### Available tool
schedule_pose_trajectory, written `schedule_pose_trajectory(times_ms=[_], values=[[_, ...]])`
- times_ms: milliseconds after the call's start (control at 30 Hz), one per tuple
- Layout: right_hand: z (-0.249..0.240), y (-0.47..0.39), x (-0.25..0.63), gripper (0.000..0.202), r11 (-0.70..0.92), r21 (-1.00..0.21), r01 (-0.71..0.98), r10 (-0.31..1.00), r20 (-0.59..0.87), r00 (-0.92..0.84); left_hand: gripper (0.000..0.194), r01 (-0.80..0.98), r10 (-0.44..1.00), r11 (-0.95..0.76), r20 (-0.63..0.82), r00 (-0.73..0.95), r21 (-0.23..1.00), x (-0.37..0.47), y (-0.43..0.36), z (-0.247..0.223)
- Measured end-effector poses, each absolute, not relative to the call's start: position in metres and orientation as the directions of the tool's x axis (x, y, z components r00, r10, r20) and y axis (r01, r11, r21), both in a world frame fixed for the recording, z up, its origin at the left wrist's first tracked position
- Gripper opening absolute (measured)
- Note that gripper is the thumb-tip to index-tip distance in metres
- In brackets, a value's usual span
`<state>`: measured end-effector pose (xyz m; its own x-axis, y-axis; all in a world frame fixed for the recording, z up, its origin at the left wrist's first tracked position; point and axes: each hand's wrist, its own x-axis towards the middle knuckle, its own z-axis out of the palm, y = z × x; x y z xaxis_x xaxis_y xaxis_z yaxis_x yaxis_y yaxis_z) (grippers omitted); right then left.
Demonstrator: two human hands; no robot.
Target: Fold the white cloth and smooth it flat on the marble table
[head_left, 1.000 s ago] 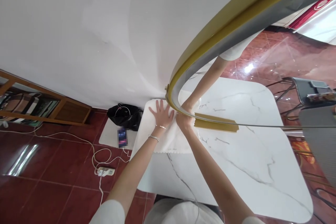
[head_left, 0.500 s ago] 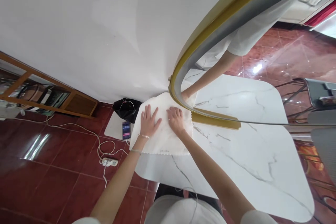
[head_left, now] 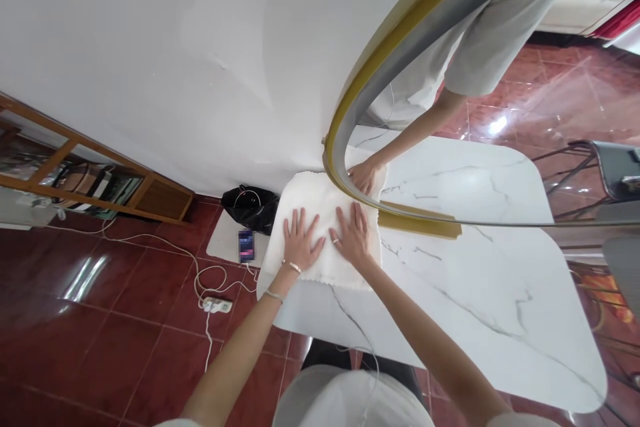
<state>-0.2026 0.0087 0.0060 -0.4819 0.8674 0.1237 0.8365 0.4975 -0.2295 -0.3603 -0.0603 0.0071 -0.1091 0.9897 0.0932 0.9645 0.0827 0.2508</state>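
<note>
A white cloth (head_left: 320, 207) with a scalloped edge lies spread over the left end of the marble-patterned table (head_left: 480, 293). On its left half my left hand (head_left: 301, 245) rests flat, fingers apart and a bracelet at the wrist. My right hand (head_left: 354, 237) presses on the cloth's right side, fingers spread, with a ring on one finger. Its fingertips reach close to the rim of a large gold-framed mirror (head_left: 345, 100). In the mirror glass a reflected arm and hand show on the cloth.
The mirror stands on a gold base (head_left: 425, 221) at the white wall (head_left: 225, 80). Left of the table are a black bag (head_left: 250, 208), a phone (head_left: 247, 246) and a power strip (head_left: 218, 305) with cables on the red tiles. A wooden cabinet (head_left: 160, 201) stands farther left.
My right hand has gone from curled fingers to spread ones and slid right on the cloth. My left hand still lies flat. The view has shifted slightly.
</note>
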Motion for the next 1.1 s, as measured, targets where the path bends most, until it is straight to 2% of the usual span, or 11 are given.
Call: schedule_pose_trajectory(times_ms=[167, 267, 433, 533, 600, 667, 800, 933, 1100], values=[[0.018, 0.055, -0.233, 0.062, 0.334, -0.171, 0.927, 0.939, -0.025, -0.343, 0.056, 0.956, 0.986, 0.123, 0.079, -0.148, 0.265, -0.367, -0.010, 0.007], [0.014, 0.061, -0.236, 0.059, 0.327, -0.175, 0.929, 0.943, 0.004, -0.332, 0.055, 0.956, 0.985, 0.134, 0.071, -0.158, 0.263, -0.367, 0.000, 0.008], [0.000, 0.022, -0.227, 0.060, 0.476, -0.248, 0.844, 0.878, 0.185, -0.441, 0.056, 0.958, 0.978, 0.165, 0.086, -0.189, 0.236, -0.372, -0.047, 0.011], [-0.005, -0.025, -0.224, 0.043, 0.647, -0.302, 0.700, 0.760, 0.186, -0.623, 0.056, 0.948, 0.961, 0.248, 0.075, -0.267, 0.201, -0.374, -0.108, 0.014], [-0.004, -0.062, -0.221, 0.040, 0.737, -0.343, 0.582, 0.657, 0.161, -0.737, 0.055, 0.935, 0.945, 0.303, 0.066, -0.319, 0.182, -0.372, -0.150, 0.016], [0.000, -0.097, -0.214, 0.047, 0.780, -0.374, 0.501, 0.582, 0.142, -0.800, 0.053, 0.924, 0.932, 0.342, 0.060, -0.356, 0.171, -0.365, -0.186, 0.016], [0.010, -0.143, -0.183, 0.080, 0.804, -0.412, 0.429, 0.503, 0.086, -0.860, 0.052, 0.916, 0.924, 0.368, 0.043, -0.379, 0.163, -0.337, -0.227, 0.012], [0.012, -0.154, -0.145, 0.086, 0.774, -0.408, 0.484, 0.544, 0.037, -0.838, 0.053, 0.927, 0.941, 0.328, 0.024, -0.338, 0.184, -0.304, -0.225, 0.008], [0.004, -0.150, -0.093, 0.090, 0.712, -0.310, 0.630, 0.672, 0.043, -0.739, 0.057, 0.961, 0.987, 0.130, 0.061, -0.149, 0.245, -0.265, -0.191, 0.006]])
